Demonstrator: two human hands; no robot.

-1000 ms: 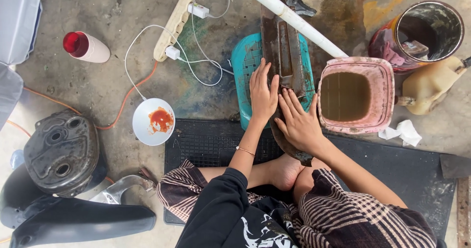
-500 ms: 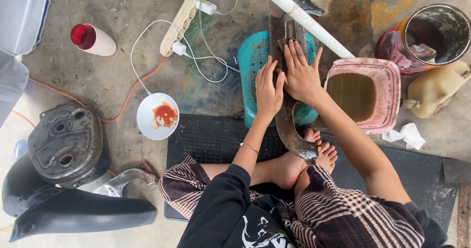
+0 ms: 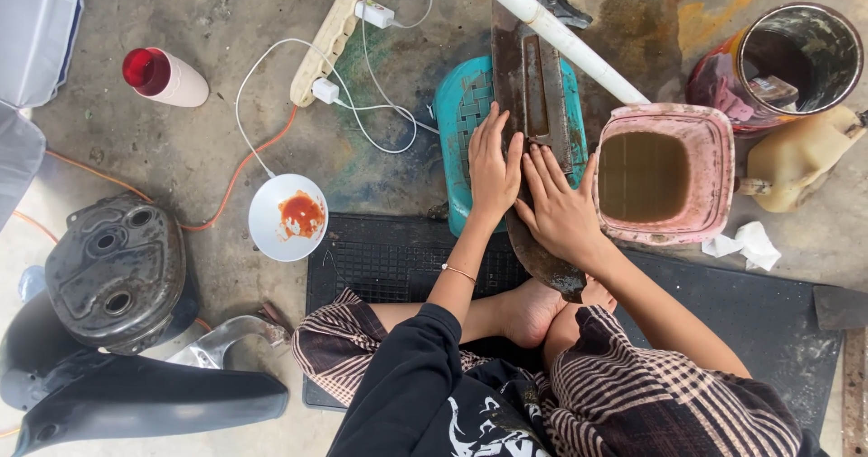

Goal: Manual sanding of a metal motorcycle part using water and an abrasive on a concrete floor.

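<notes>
Both hands [image 3: 529, 195] drawn back down rusty metal panel [image 3: 532, 104]; fingers flat, open, apparently rubbing, gripping nothing.

Black printed top, plaid sarong, thin bracelet [image 3: 458, 273], bare feet.

Rusty metal panel [image 3: 529, 86]: top end cut by the upper frame edge, middle stretch covered by left hand [image 3: 493, 172] and right hand [image 3: 561, 211], so what lies under the palms cannot be told. White pipe [image 3: 561, 37] also runs out of frame at top. Teal stool [image 3: 457, 118] mostly hidden beneath the panel; murky water in pink tub [image 3: 665, 175] conceals its bottom.
</notes>
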